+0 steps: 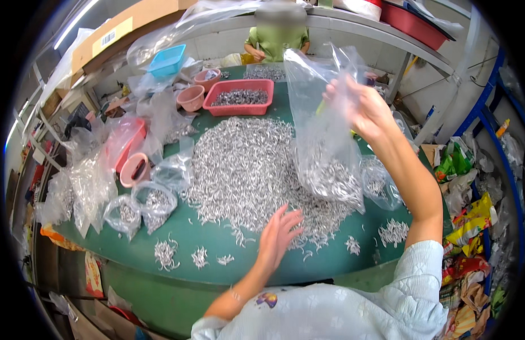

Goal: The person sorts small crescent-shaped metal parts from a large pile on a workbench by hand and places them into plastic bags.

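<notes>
Two-handed handling of a bagged load at a workbench. The right hand (361, 105) is raised and closed on the gathered upper part of a clear plastic bag (330, 173), which hangs with small, curved, silvery pieces in its lower half. The left hand (277, 235) is open, fingers extended and gripping nothing visible, over the near edge of a broad pile of curved silvery pieces (239, 170). The bag's lower end overlaps the right side of this pile; whether it touches cannot be told, nor whether its mouth is open.

The step in hand appears to be managing the loaded bag above the loose pieces. The next move would seem to call for a firm grip on the slippery film, with the free left hand available to steady the bag's base or contain strays.

Around the pile, on the green tabletop (132, 249), lie small separate clusters, one at the front left (166, 255) and another at the right (393, 232). Open plastic bags holding similar pieces (154, 205) stand to the left. Beyond the pile is a red tray (237, 110) of darker pieces, beside a pink bowl (191, 99); farther left is a blue basket (167, 60). A co-worker in a green shirt (278, 42) is at the far side.
</notes>
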A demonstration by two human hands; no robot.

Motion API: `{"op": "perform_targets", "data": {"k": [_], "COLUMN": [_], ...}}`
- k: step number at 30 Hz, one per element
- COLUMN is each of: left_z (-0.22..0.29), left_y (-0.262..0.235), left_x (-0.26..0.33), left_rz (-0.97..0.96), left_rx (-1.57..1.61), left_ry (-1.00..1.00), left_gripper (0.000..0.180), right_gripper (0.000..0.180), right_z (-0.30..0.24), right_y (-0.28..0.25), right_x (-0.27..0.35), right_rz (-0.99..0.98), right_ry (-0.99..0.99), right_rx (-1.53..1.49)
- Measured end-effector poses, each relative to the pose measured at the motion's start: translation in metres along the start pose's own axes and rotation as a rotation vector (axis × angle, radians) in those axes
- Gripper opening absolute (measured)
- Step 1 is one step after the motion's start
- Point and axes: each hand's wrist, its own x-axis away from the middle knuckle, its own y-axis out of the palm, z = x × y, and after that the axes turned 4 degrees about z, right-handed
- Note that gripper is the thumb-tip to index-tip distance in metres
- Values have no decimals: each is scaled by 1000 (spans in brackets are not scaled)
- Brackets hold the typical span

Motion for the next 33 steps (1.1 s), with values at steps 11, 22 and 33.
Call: {"op": "perform_targets", "data": {"k": [11,22,33], "left_z": [4,1,-14], "left_y": [89,91,76], "left_x": [12,17,5], "left_rz": [-214,-176,-184], "left_rx": [616,680,613], "left_ry": [-154,-80,-68], "left_gripper": [69,63,65], "right_gripper": [17,11,11], "right_z": [23,23,32], "right_y": [-100,-106,-115], "right_x": [117,130,120], "right_rz": [-100,-238,-366], "right_ry": [-16,1,-6], "right_rx": [-343,-450,-477]}}
